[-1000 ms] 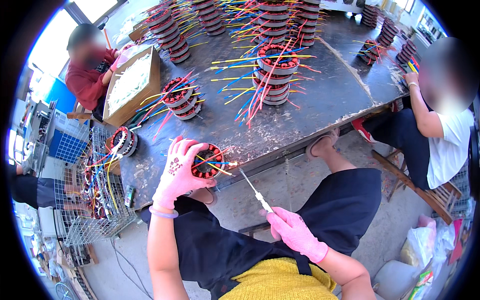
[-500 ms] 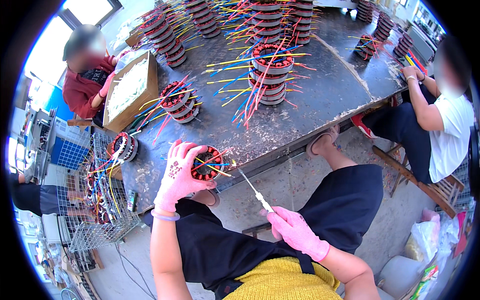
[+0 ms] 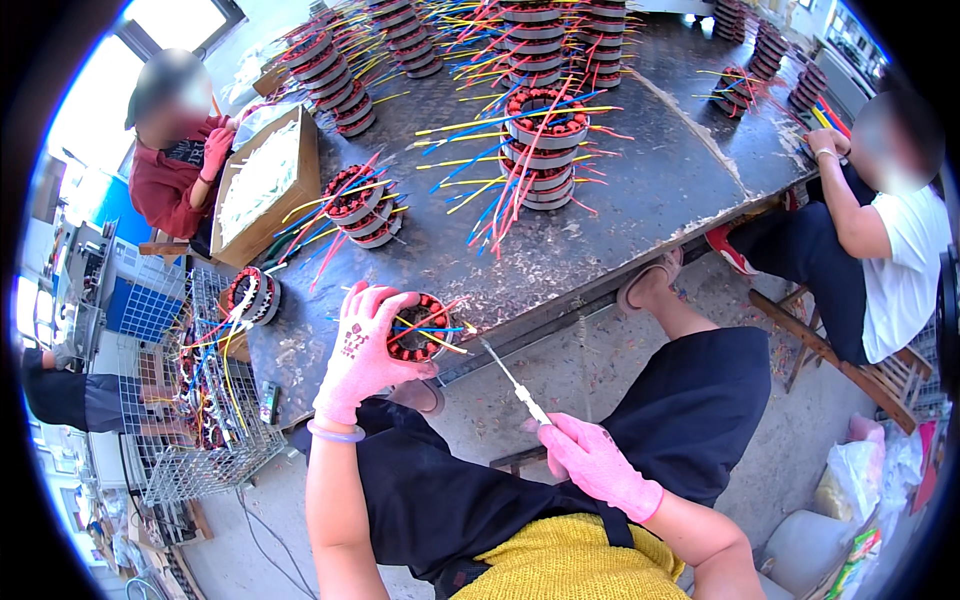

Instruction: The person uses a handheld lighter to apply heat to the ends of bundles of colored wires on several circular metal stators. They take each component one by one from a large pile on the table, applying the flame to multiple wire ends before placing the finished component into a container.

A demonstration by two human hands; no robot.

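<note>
My left hand (image 3: 365, 350), in a pink glove, is closed around the rim of a motor stator (image 3: 427, 345) at the table's near edge. The stator has red windings, with red, blue and yellow wires crossing its opening. In my pink-gloved right hand (image 3: 600, 464) is a slim tool with a white handle (image 3: 530, 401) and a thin metal shaft. Its tip points up and left toward the stator, apart from the ring and close to the ends of the wires. My right fingers wrap the handle's lower end.
Stator stacks (image 3: 541, 150) with loose wires stand across the dark table (image 3: 620, 220). A cardboard box (image 3: 255, 220) of white strips is at left, beside a co-worker in red. Another co-worker sits at right on a wooden stool (image 3: 860, 370). A wire basket (image 3: 215, 460) stands left.
The view has shifted slightly. The left co-worker's gloved hand has risen from beside the box. My two hands keep their holds on the stator and the tool.
</note>
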